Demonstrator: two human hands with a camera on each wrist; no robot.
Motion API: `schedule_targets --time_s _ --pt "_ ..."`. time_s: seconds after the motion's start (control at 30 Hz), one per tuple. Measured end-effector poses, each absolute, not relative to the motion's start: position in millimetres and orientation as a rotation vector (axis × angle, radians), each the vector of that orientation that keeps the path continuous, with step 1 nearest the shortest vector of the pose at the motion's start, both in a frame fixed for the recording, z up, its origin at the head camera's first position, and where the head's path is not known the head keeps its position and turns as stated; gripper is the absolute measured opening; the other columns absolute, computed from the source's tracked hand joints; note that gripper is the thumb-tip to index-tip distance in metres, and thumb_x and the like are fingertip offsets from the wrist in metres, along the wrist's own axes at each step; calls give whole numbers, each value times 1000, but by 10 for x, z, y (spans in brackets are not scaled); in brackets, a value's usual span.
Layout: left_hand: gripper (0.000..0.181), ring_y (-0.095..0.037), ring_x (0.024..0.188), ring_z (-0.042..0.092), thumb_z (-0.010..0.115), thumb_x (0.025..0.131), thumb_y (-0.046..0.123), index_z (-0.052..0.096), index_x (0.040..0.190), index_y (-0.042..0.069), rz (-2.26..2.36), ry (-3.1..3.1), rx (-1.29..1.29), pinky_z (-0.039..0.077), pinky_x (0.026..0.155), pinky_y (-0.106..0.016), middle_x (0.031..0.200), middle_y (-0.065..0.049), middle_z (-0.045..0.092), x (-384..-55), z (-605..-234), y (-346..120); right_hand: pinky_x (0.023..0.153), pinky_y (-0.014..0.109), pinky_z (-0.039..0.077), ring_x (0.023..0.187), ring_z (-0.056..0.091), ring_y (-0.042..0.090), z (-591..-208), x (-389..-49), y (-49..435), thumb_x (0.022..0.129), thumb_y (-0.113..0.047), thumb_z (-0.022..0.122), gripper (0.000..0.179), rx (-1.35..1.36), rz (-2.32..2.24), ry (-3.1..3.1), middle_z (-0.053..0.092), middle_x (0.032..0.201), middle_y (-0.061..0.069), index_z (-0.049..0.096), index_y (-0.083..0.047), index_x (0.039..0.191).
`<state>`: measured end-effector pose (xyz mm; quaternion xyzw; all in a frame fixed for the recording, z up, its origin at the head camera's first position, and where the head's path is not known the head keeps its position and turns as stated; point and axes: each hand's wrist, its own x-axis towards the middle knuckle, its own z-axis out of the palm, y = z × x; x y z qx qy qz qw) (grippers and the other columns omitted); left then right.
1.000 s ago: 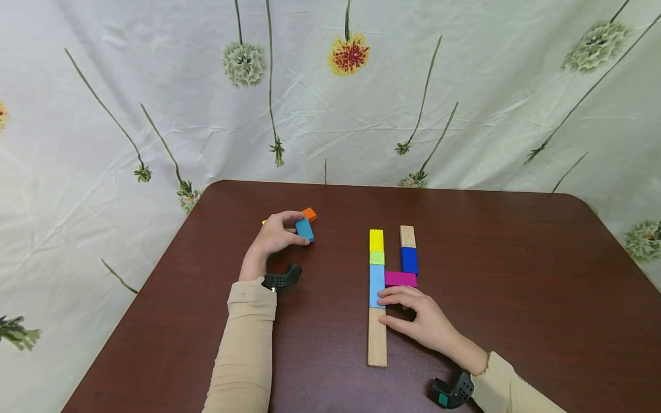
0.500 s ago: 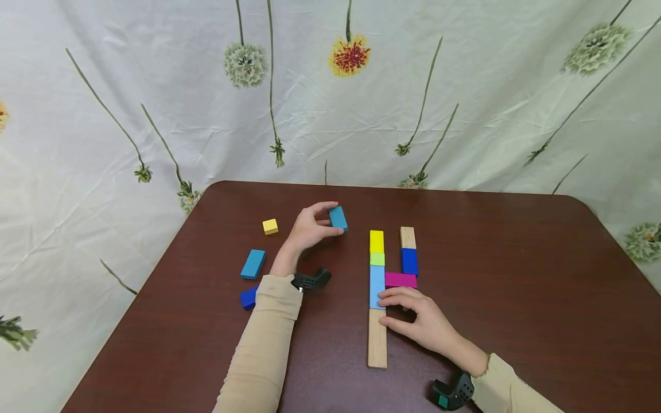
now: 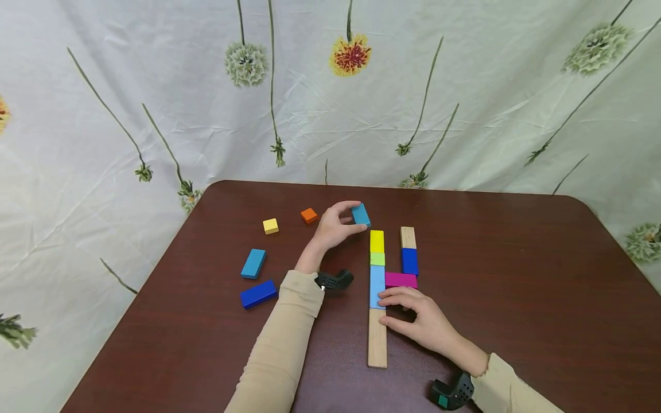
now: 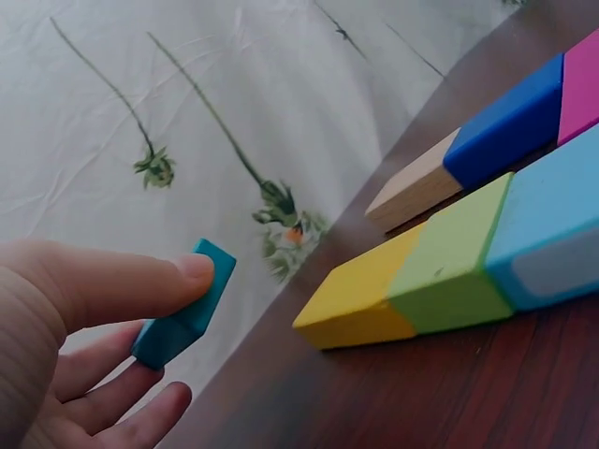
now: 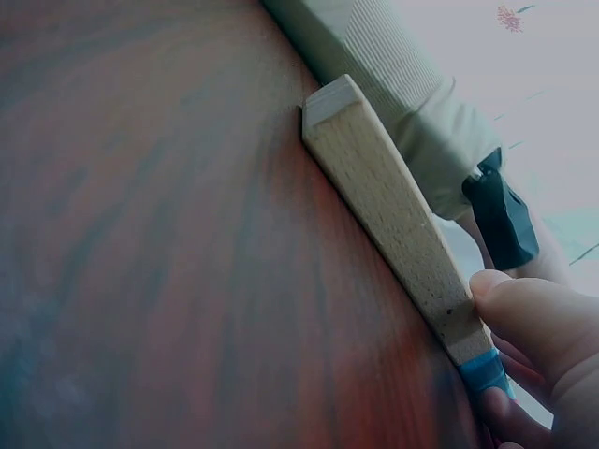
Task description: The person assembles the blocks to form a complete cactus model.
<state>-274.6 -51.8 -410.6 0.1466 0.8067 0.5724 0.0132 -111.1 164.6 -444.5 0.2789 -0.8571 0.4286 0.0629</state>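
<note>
My left hand (image 3: 334,228) pinches a teal-blue block (image 3: 361,214) between thumb and fingers. The block is tilted, close beyond the far end of a line of blocks. That line runs toward me: a yellow block (image 3: 377,241), a light green block (image 3: 377,258), a light blue block (image 3: 377,284) and a long plain wooden block (image 3: 377,338). My right hand (image 3: 420,324) rests its fingertips on the light blue block, and its thumb touches the wooden block's side (image 5: 393,201). A magenta block (image 3: 401,280) joins the line on its right, with a dark blue block (image 3: 409,261) and a short wooden block (image 3: 407,237) beyond it.
Loose blocks lie to the left on the brown table (image 3: 516,275): an orange one (image 3: 309,215), a small yellow one (image 3: 271,226), a teal-blue one (image 3: 253,264) and a dark blue one (image 3: 259,294). A flowered cloth (image 3: 465,86) hangs behind the table.
The left hand has carried the teal-blue block rightward from beside the orange block to the line's far end, uncovering the loose blocks at left. The right hand stays in place.
</note>
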Motion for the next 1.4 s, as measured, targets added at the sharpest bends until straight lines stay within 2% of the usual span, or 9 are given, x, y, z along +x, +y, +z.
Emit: schedule_targets --time_s 0.37,0.5,0.8,1.03,1.4 --pt "57 -32 119 49 67 87 5 44 138 5 1767 2523 543 43 97 -33 141 -14 38 -2785 -4194 -236 80 30 49 108 55 11 -4468 -1121 1650 80 -28 76 26 856 1292 -2579 62 115 -12 70 -23 105" --pt "56 -32 119 50 68 86 8 45 138 7 1777 2526 480 44 96 -33 141 -13 40 -2808 -4245 -184 84 32 49 109 55 12 -4475 -1118 1650 80 -29 75 26 852 1291 -2587 61 116 -13 70 -24 106" --pt "55 -28 121 47 68 87 17 47 137 8 1762 2589 468 41 99 -30 139 -11 43 -2929 -4432 -137 80 30 49 108 55 10 -4474 -1119 1645 80 -29 76 26 845 1288 -2591 61 115 -13 70 -23 105" --pt "55 -31 123 45 66 88 9 44 138 3 1754 2569 404 40 101 -34 141 -14 41 -2902 -4393 -120 79 30 49 107 55 11 -4468 -1120 1643 80 -28 76 27 853 1293 -2587 62 115 -11 70 -22 105" --pt "56 -29 124 45 65 89 11 42 139 2 1682 2596 372 41 99 -34 142 -14 41 -2925 -4414 -113 82 30 49 108 55 11 -4477 -1121 1649 80 -28 76 26 853 1294 -2585 62 115 -11 70 -23 105"
